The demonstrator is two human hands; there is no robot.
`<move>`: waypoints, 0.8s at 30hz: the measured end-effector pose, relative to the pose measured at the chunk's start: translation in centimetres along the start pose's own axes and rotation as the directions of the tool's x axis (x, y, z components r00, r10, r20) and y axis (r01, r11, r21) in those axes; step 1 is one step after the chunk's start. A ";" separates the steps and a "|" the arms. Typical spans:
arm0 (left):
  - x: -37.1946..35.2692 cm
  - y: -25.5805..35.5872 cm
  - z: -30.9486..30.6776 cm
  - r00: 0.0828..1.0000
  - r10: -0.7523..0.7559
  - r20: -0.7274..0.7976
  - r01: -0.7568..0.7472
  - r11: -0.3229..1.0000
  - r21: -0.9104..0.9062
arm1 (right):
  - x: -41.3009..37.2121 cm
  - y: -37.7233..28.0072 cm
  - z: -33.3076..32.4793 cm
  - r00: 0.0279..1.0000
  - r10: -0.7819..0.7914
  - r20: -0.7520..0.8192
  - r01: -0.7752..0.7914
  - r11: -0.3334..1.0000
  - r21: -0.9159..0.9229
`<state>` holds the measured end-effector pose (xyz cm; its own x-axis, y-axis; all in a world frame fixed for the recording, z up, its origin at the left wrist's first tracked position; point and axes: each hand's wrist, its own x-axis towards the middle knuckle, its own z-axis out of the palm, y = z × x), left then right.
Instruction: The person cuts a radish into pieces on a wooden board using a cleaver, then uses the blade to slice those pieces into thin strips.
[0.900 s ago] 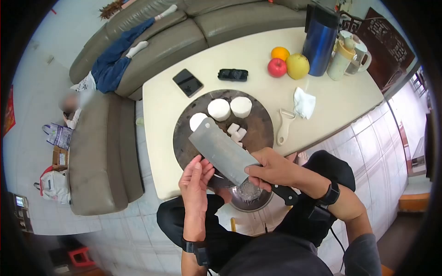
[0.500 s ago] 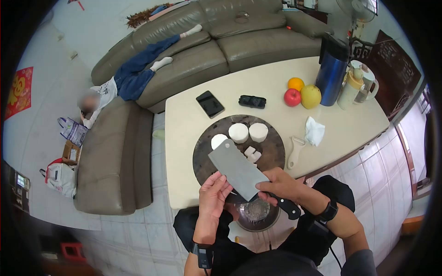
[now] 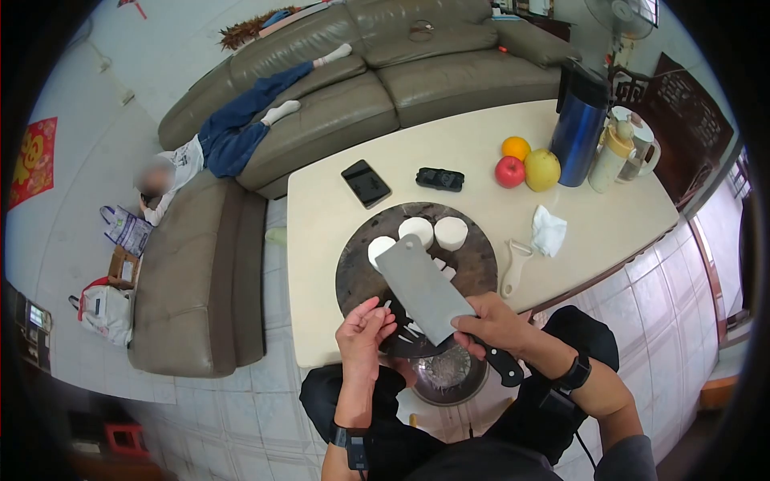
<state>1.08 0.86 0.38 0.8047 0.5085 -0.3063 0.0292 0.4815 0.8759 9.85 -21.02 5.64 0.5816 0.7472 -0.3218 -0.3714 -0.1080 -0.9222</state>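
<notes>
My right hand (image 3: 491,322) grips a black-handled cleaver (image 3: 423,288), its wide blade lying flat above the near part of a round dark chopping board (image 3: 353,268). My left hand (image 3: 363,332) is beside the blade's left edge, fingers bent, with a small white sliver at the fingertips. Three thick white round slices (image 3: 417,232) lie on the board's far half, and small white cut pieces (image 3: 443,267) show past the blade. A metal bowl (image 3: 447,373) sits below the table edge between my knees.
On the cream table (image 3: 473,144) lie a black phone (image 3: 366,182), a small black device (image 3: 439,178), a peeler (image 3: 513,268), a crumpled tissue (image 3: 549,230), three fruits (image 3: 525,163), a blue flask (image 3: 579,132) and a kettle (image 3: 622,152). A person lies on the sofa (image 3: 241,132) behind.
The cleaver's blade has swung more upright over the board and covers more of the cut pieces. My left hand has shifted slightly left, its fingertips now pinched near the blade's edge.
</notes>
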 end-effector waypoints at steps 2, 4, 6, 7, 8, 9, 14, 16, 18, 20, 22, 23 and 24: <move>0.2 0.2 0.0 0.998 0.057 -0.012 -0.055 0.990 0.133 | 0.1 -0.1 -0.1 1.000 -0.020 -0.022 0.020 1.000 -0.023; 0.3 1.0 0.0 0.996 0.069 0.064 -0.083 0.963 0.257 | 0.1 -0.1 -0.3 0.998 -0.041 -0.048 0.038 0.998 -0.045; 0.4 1.7 -0.1 0.988 0.022 0.152 -0.072 0.939 0.338 | -0.1 0.1 -0.5 0.998 -0.033 -0.052 0.031 0.999 -0.037; 0.5 2.0 -0.4 0.971 -0.026 0.238 -0.078 0.906 0.415 | -0.2 0.2 -0.6 0.998 -0.028 -0.053 0.026 0.999 -0.038; 0.7 2.1 -0.9 0.971 -0.029 0.237 -0.074 0.907 0.415 | -0.2 0.3 -0.7 0.998 -0.026 -0.051 0.023 0.997 -0.070; 1.0 2.4 -1.4 0.946 -0.107 0.306 -0.082 0.834 0.545 | -0.2 0.5 -0.8 0.999 -0.025 -0.048 0.020 0.995 -0.099; 1.7 3.4 -1.5 0.922 -0.098 0.375 -0.331 0.303 0.894 | -0.6 0.7 -0.7 0.999 -0.032 -0.008 0.030 0.981 -0.193; 2.0 3.7 -1.3 0.931 -0.071 0.358 -0.324 0.288 0.901 | -0.7 0.6 -0.4 1.000 -0.027 -0.009 0.025 0.980 -0.195; 2.1 3.4 -1.4 0.937 -0.044 0.346 -0.321 0.278 0.905 | -0.9 0.1 0.0 0.998 -0.056 0.002 0.055 0.978 -0.200; 2.4 3.1 -2.0 0.914 0.127 0.385 -0.402 0.165 0.901 | -0.9 0.1 0.0 0.999 -0.046 0.004 0.046 0.977 -0.207; 2.5 2.9 -2.7 0.904 0.147 0.402 -0.424 0.187 0.886 | -1.1 0.5 0.3 0.999 -0.034 0.007 0.035 0.977 -0.210; 2.6 2.8 -2.8 0.890 0.176 0.421 -0.452 0.206 0.868 | -1.3 0.6 0.5 0.999 -0.043 -0.023 0.034 0.951 -0.307; 2.6 2.8 -2.8 0.891 0.172 0.421 -0.451 0.209 0.868 | -1.5 0.8 0.7 0.997 -0.054 -0.053 0.028 0.915 -0.402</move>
<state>1.58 5.52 0.95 0.9713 0.2353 0.0349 0.1580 -0.7478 0.6448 8.16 -21.73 5.57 0.6380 0.7163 -0.2826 -0.0324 -0.3416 -0.9393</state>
